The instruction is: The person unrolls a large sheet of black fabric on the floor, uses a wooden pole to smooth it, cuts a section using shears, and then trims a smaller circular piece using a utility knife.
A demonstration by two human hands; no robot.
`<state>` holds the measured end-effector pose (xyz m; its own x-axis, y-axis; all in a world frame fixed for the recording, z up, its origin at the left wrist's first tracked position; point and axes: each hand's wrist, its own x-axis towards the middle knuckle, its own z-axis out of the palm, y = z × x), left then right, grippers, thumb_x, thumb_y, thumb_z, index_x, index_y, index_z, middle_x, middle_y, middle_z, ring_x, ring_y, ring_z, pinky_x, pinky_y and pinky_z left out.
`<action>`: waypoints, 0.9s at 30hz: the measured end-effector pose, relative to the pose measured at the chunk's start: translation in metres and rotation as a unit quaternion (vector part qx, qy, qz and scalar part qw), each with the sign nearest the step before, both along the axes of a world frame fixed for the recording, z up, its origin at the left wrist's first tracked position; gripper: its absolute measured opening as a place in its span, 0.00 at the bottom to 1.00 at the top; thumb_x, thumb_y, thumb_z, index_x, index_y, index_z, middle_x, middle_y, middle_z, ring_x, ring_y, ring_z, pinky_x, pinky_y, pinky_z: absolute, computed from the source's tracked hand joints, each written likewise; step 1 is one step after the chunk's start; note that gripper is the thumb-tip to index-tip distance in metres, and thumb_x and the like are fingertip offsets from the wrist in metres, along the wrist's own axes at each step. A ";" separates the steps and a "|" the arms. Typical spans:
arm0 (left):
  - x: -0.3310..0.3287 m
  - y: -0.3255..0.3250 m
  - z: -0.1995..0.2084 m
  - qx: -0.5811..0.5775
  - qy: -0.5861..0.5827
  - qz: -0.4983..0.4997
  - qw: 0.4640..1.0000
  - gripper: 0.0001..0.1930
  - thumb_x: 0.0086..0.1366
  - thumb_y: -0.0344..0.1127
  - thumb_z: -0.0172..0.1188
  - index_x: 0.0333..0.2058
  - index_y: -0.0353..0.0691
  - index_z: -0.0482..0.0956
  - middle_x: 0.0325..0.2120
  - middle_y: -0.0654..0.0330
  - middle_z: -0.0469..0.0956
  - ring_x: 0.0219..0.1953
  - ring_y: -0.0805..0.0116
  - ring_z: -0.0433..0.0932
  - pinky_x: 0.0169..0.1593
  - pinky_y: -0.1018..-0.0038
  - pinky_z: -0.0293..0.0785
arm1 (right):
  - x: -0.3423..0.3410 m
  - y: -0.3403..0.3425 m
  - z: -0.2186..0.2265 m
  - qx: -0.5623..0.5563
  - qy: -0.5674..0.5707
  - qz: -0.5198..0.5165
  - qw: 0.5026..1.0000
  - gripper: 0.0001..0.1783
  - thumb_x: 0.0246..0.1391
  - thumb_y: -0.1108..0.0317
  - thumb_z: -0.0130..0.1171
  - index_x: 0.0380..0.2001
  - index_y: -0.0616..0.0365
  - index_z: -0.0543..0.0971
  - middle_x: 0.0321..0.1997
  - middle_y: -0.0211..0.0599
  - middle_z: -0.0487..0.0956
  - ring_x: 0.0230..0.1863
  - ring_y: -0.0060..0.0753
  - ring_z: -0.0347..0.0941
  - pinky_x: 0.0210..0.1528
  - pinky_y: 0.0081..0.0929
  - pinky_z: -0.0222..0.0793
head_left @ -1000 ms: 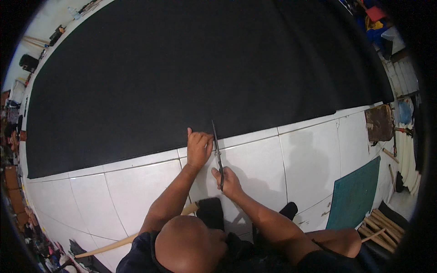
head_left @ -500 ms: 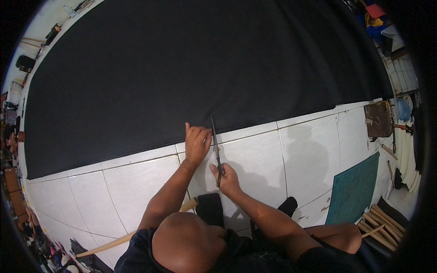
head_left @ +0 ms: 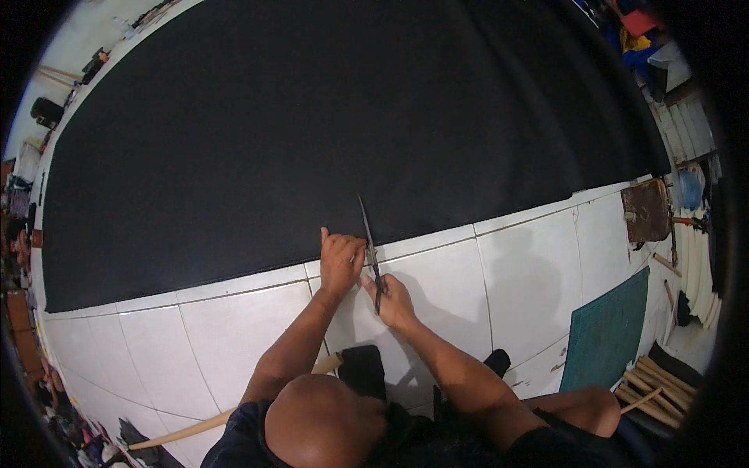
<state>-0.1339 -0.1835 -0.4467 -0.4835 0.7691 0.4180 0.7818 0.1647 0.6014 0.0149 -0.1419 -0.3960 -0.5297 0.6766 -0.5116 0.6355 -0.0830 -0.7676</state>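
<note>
A wide sheet of black fabric (head_left: pixel 265 148) lies spread over white floor tiles, its near edge running across the middle of the view. My right hand (head_left: pixel 394 303) is closed round the handles of a pair of dark metal scissors (head_left: pixel 365 222). Their long blades cross the near edge and point away from me over the cloth. Just left of the blades, my left hand (head_left: pixel 341 264) pinches the fabric at its edge, with one finger sticking out to the left. The pinched spot is partly hidden by the fingers.
A teal mat (head_left: pixel 605 331) and several wooden poles (head_left: pixel 655 390) lie at the right. Farther up stands a worn brown box-like object (head_left: pixel 647 210). Near my left arm a long pale pole (head_left: pixel 183 429) rests on the tiles. Mixed clutter (head_left: pixel 66 413) lines the left rim.
The scissors and my right hand have moved slightly farther over the fabric's edge. My left hand keeps its hold beside the blades. The whole view has shifted a little.
</note>
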 end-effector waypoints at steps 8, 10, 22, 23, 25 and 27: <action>0.017 -0.011 0.016 -0.123 0.100 -0.010 0.987 0.18 0.54 0.33 0.61 0.46 0.43 0.78 0.43 0.58 0.75 0.47 0.56 0.72 0.63 0.47 0.58 | 0.003 -0.004 -0.018 -0.048 0.037 -0.037 0.998 0.30 0.56 0.40 0.59 0.22 0.60 0.71 0.15 0.30 0.68 0.16 0.24 0.65 0.20 0.25 0.62; 0.016 -0.021 0.010 -0.123 0.109 -0.011 0.986 0.21 0.55 0.36 0.60 0.49 0.40 0.76 0.46 0.55 0.74 0.50 0.54 0.71 0.61 0.49 0.60 | -0.012 0.001 -0.010 -0.058 0.052 -0.035 0.996 0.34 0.55 0.36 0.56 0.22 0.62 0.72 0.19 0.41 0.73 0.23 0.39 0.70 0.28 0.35 0.65; 0.021 -0.026 0.015 -0.148 0.106 -0.040 0.982 0.25 0.57 0.35 0.57 0.54 0.34 0.72 0.52 0.49 0.70 0.57 0.48 0.67 0.62 0.49 0.58 | -0.035 0.016 -0.020 -0.045 0.043 -0.053 0.997 0.34 0.53 0.36 0.58 0.21 0.62 0.71 0.19 0.44 0.74 0.23 0.39 0.72 0.27 0.34 0.65; 0.020 -0.028 0.014 -0.150 0.111 -0.042 0.982 0.26 0.56 0.36 0.59 0.54 0.35 0.72 0.52 0.50 0.70 0.57 0.48 0.66 0.63 0.49 0.58 | -0.038 0.017 -0.014 -0.045 0.058 -0.063 0.995 0.32 0.54 0.38 0.59 0.20 0.59 0.70 0.16 0.37 0.72 0.18 0.30 0.69 0.22 0.28 0.63; 0.023 -0.025 0.014 -0.152 0.099 -0.049 0.982 0.25 0.55 0.35 0.60 0.52 0.34 0.72 0.52 0.49 0.70 0.57 0.47 0.66 0.62 0.48 0.57 | -0.047 0.030 -0.012 -0.032 0.064 -0.072 0.995 0.30 0.54 0.39 0.60 0.18 0.56 0.69 0.13 0.30 0.70 0.13 0.22 0.66 0.16 0.22 0.61; 0.024 -0.023 0.013 -0.148 0.096 -0.050 0.983 0.24 0.54 0.34 0.60 0.51 0.33 0.73 0.52 0.48 0.70 0.57 0.47 0.66 0.62 0.47 0.57 | -0.061 0.047 -0.019 -0.010 0.053 -0.066 0.996 0.31 0.54 0.39 0.60 0.18 0.56 0.69 0.13 0.30 0.70 0.13 0.23 0.66 0.16 0.22 0.61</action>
<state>-0.1099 -0.2069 -0.4333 -0.3325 0.9108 0.2447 0.8977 0.2261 0.3781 -0.0461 -0.0947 -0.4155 -0.4892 0.7342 -0.4708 0.5329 -0.1757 -0.8277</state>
